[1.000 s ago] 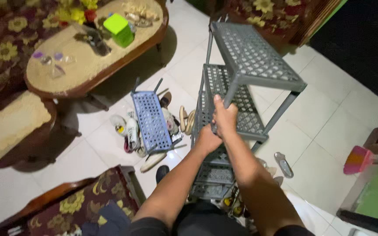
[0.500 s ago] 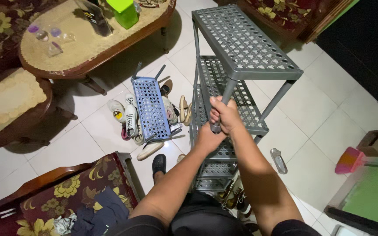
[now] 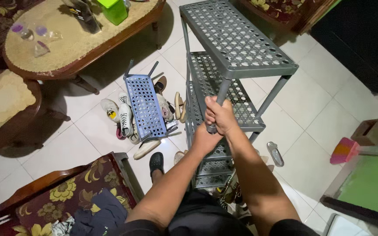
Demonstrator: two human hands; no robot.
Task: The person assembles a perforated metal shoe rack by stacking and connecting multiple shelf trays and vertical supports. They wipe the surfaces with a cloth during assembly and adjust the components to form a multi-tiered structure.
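Observation:
A grey perforated plastic shoe rack (image 3: pixel 237 39) with several shelves stands on the white tiled floor in front of me. Both my hands are wrapped around its near corner post (image 3: pixel 222 92), just under the top shelf. My right hand (image 3: pixel 224 114) is on top and hides most of my left hand (image 3: pixel 208 126), which grips the same post lower down. To the left of the rack, a blue perforated shelf panel (image 3: pixel 144 107) lies on a heap of shoes (image 3: pixel 121 116).
A wooden oval table (image 3: pixel 82 46) with a green box (image 3: pixel 114 9) stands at the upper left. A floral armchair (image 3: pixel 66 196) is at the lower left. A loose sandal (image 3: pixel 275 153), a pink broom head (image 3: pixel 345 150) and a small cardboard box (image 3: pixel 369 131) lie to the right.
My view has dipped closer to the rack. Both hands keep hold of the corner post, the right hand now clasped over the left.

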